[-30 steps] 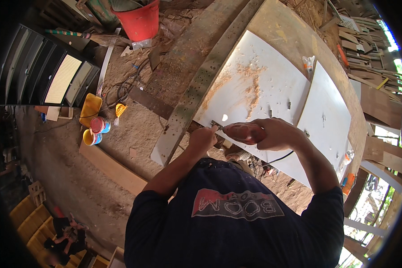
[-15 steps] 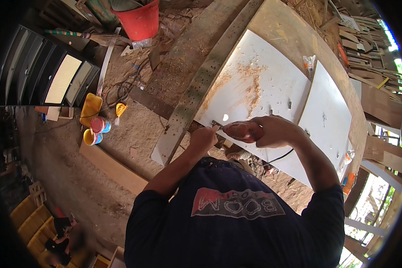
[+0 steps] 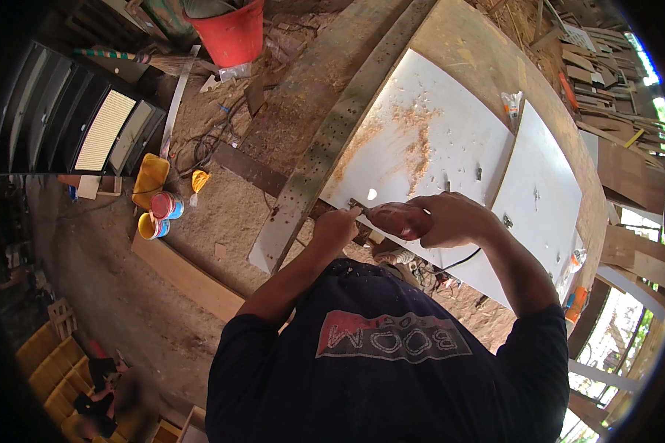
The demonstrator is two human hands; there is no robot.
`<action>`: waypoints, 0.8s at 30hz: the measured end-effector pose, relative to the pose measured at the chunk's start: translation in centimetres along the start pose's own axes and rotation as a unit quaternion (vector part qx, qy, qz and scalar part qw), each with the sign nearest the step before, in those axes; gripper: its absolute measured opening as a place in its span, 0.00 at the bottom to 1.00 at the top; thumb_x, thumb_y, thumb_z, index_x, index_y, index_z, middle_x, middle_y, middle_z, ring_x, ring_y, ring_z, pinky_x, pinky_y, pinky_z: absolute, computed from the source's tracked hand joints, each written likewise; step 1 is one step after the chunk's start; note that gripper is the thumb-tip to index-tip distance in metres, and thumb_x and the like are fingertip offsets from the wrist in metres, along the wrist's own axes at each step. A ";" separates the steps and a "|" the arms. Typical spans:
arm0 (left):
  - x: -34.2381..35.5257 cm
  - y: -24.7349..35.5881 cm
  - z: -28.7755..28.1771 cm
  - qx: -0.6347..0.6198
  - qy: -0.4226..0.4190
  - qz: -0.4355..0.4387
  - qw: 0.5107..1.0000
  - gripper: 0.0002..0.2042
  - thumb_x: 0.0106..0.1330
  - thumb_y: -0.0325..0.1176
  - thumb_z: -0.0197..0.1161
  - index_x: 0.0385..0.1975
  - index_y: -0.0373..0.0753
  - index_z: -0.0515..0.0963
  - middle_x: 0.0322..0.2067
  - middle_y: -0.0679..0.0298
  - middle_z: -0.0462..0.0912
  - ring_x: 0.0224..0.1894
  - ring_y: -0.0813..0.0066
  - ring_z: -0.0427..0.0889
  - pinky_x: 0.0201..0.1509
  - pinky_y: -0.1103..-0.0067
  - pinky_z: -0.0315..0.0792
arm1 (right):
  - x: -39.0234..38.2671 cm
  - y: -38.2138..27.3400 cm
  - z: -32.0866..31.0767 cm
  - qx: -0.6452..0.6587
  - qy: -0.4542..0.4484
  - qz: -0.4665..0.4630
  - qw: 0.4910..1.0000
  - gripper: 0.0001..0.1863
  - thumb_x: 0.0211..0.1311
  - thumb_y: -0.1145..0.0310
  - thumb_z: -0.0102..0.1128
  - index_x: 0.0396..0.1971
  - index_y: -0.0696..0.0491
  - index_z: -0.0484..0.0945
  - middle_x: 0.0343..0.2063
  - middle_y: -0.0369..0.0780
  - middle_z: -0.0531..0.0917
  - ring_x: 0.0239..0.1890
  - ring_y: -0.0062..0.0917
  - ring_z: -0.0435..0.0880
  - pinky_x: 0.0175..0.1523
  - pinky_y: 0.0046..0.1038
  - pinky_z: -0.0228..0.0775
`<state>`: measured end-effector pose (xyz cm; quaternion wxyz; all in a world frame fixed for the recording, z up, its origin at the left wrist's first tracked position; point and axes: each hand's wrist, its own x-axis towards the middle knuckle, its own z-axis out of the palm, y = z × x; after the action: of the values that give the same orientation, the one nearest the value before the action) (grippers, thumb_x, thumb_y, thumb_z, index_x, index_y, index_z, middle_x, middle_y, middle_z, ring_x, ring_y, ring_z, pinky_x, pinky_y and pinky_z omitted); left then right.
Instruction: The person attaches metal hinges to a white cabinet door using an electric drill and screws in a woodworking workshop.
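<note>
My right hand is wrapped round a red power drill, whose front end points left toward the near left edge of a white panel. Right by that end, a small metal piece, by its look a cabinet hinge, lies at the panel's edge. My left hand is closed with its fingertips pinched at this piece; the fingers partly hide it. Just beyond is a round hole in the panel. Wood shavings are scattered over the white surface. The drill's black cord hangs below my right wrist.
A second white panel lies to the right, with small metal fittings on it. A long, hole-marked plank runs along the left side. Paint cans, a yellow tray and a red bucket stand on the floor.
The drill and my right hand have shifted slightly left, toward my left hand. My left hand stays nearly in place at the panel's edge.
</note>
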<state>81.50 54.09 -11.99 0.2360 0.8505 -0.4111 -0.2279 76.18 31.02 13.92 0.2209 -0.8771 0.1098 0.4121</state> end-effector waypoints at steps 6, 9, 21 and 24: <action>0.0 0.4 -0.6 0.000 0.026 0.018 0.999 0.08 0.65 0.33 0.65 0.40 0.40 0.82 0.28 0.52 0.88 0.32 0.51 0.89 0.37 0.59 0.83 | -2.1 1.4 0.8 0.057 0.030 -0.032 0.997 0.40 0.47 0.54 0.73 0.64 0.51 0.80 0.52 0.51 0.89 0.55 0.47 0.87 0.62 0.43 0.78; 0.5 0.7 -0.5 -0.031 0.042 -0.009 0.999 0.08 0.66 0.36 0.66 0.38 0.40 0.83 0.30 0.53 0.88 0.33 0.51 0.89 0.39 0.57 0.82 | -4.4 4.5 2.9 0.132 0.073 -0.036 0.988 0.42 0.45 0.63 0.72 0.67 0.50 0.79 0.51 0.50 0.89 0.54 0.42 0.89 0.61 0.38 0.79; 4.3 1.8 0.2 -0.031 0.008 -0.129 0.991 0.18 0.54 0.49 0.80 0.24 0.38 0.85 0.24 0.51 0.85 0.28 0.47 0.85 0.34 0.58 0.76 | -14.9 15.7 16.6 0.512 0.322 0.033 0.796 0.43 0.44 0.75 0.72 0.69 0.58 0.75 0.53 0.42 0.87 0.55 0.22 0.82 0.65 0.29 0.73; 5.1 0.6 -0.2 -0.045 -0.041 -0.129 0.990 0.17 0.54 0.45 0.80 0.25 0.36 0.86 0.25 0.48 0.85 0.29 0.49 0.86 0.36 0.59 0.77 | -17.8 16.8 19.0 0.520 0.340 0.056 0.782 0.45 0.44 0.75 0.71 0.70 0.57 0.75 0.54 0.43 0.88 0.55 0.23 0.83 0.64 0.29 0.75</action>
<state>84.11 49.67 -12.46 0.2253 0.8751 -0.2964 -0.3090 45.71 25.56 11.97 0.5680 -0.7047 0.4245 -0.0211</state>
